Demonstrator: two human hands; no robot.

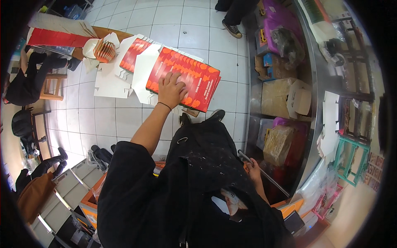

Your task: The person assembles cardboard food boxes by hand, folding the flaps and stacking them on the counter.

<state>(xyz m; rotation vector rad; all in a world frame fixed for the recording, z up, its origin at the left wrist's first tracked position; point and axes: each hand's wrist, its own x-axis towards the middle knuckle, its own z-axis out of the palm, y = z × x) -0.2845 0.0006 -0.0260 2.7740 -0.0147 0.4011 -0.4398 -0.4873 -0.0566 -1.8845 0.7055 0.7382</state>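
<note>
My left hand lies with fingers spread on top of a stack of flat red cardboard box blanks with an orange pattern. White flaps stick out from the stack's left side. Beside it sit more red-and-white box blanks, partly overlapped by white flaps. My right hand hangs low at my right side, next to a bent metal tube and an orange surface. Its fingers look curled, but what they grip is hidden.
Nested orange-and-white paper containers stand left of the blanks, near a red-edged pile. At right, a metal counter has cardboard boxes and a purple bin beneath. People's legs show beyond.
</note>
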